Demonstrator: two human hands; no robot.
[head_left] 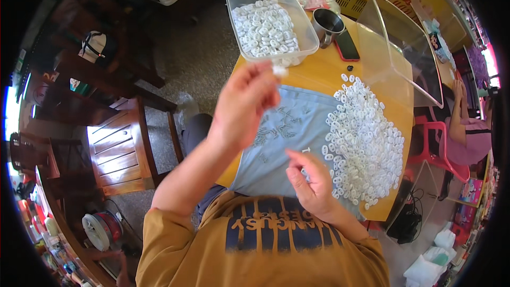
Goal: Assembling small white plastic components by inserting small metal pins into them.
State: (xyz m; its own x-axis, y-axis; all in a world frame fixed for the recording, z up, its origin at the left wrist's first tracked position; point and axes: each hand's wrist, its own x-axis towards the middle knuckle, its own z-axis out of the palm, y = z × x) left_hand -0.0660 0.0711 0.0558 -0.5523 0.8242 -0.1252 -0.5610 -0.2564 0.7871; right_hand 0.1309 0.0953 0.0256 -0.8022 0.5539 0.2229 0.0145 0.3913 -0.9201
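Observation:
My left hand is raised over the table near the clear plastic tub. Its fingers pinch a small white plastic piece, slightly blurred. Lower down, my right hand hovers above the blue cloth, thumb and index finger apart. Just beyond that index finger a white piece shows in part. Small grey metal pins or screws lie scattered over the cloth. Right of them spreads a big heap of white oval pieces with holes. More white pieces fill part of the tub.
Behind the heap stand a metal mug and a dark phone with a red edge. A clear box-like cover takes up the yellow table's far right. A wooden chair is at left; another person sits at right.

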